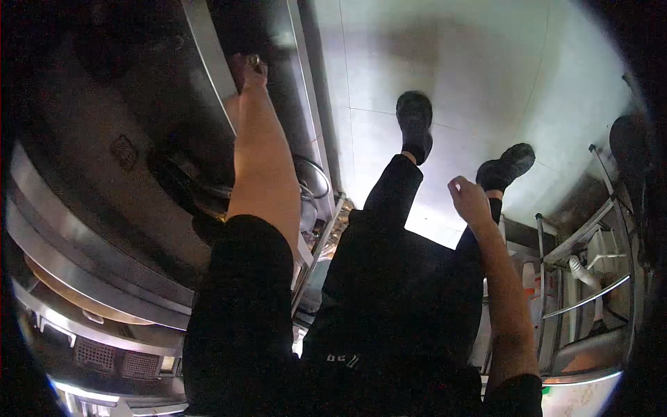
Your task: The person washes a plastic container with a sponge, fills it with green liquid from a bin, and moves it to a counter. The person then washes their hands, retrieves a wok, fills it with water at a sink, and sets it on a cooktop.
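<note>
My left arm reaches forward to the upper left. At its end my left hand (251, 71) is closed beside a metal edge (210, 66), in deep shade. Its fingers are curled, and what they hold, if anything, is too dark to make out. My right hand (471, 201) hangs in front of my right thigh, above the pale floor (445, 62). Its fingers are loosely curled together, and nothing shows in them.
My black shoes (415, 118) stand on the tiled floor. To the left run a dark surface (104, 187) and curved steel panels (90, 257). A metal rack (577, 240) stands at the right, with a white ribbed pipe (582, 271) near it.
</note>
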`<state>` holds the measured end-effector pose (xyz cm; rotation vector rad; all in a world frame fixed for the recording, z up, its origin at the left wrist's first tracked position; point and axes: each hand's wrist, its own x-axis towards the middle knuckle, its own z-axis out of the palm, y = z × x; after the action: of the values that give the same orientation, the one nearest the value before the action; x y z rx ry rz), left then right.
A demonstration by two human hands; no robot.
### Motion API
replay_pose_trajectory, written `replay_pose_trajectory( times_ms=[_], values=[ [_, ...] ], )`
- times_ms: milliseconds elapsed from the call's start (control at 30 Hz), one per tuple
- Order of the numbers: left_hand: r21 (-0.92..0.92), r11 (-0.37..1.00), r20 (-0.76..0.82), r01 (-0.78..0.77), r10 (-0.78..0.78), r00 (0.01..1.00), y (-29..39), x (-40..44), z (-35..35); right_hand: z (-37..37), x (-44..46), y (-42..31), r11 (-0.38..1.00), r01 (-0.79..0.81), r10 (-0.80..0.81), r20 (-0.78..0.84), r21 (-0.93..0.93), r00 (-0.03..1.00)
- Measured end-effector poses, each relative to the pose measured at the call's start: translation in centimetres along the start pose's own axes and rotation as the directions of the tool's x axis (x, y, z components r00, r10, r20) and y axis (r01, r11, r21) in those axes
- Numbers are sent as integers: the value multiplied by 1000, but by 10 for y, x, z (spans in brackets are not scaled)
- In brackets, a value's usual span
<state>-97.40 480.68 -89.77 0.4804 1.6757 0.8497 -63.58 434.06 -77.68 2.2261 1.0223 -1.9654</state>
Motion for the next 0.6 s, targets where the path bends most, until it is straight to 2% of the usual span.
replay_pose_trajectory(
  times_ms=[67,100,133,167,200,233,267,333,400,433,467,500,533,567,600],
  values=[
    [-15,998,259,-66,68,964,-9,0,-23,-6,10,-20,1000,20,-20,-7,-6,1000],
    [20,999,174,-44,40,984,-7,-19,-13,-10,17,-35,999,37,-37,-21,-6,999],
    [50,999,88,-17,12,996,-6,-39,-2,-14,26,-57,994,61,-65,-35,-94,997],
    [76,997,2,15,-15,1000,-5,-59,8,-23,32,-83,985,153,-153,-3,-79,988],
    [10,999,-11,51,-51,999,-7,-77,12,-30,42,-106,969,239,-238,20,-62,971],
    [-55,995,-20,87,-89,996,-11,-90,16,-26,60,-125,958,280,-283,-35,-64,959],
    [-54,995,-20,88,-89,996,-20,-97,12,-19,77,-146,945,321,-326,-87,-64,941],
    [-124,992,208,-36,61,976,-51,-105,-8,-23,100,-198,873,482,-487,-202,-77,850],
    [50,999,-89,5,0,996,-55,-155,15,-26,114,-245,854,507,-520,-209,-113,828],
    [114,993,-88,21,-11,996,-64,-171,16,-19,125,-255,854,507,-519,-206,-111,829],
    [-16,998,2,59,-58,998,-85,-174,8,-7,136,-263,848,526,-527,-204,-64,825],
    [42,998,47,-36,34,998,-90,-197,16,2,144,-267,840,543,-534,-205,-18,820],
    [-92,993,206,-77,95,974,-108,-208,16,7,148,-270,838,546,-537,-205,-16,818],
    [-210,977,153,-24,58,987,-127,-219,18,11,152,-272,805,592,-592,-117,-40,797],
    [-329,938,202,113,-47,978,-120,-236,27,15,155,-273,769,636,-638,-30,-59,769]
  ],
)
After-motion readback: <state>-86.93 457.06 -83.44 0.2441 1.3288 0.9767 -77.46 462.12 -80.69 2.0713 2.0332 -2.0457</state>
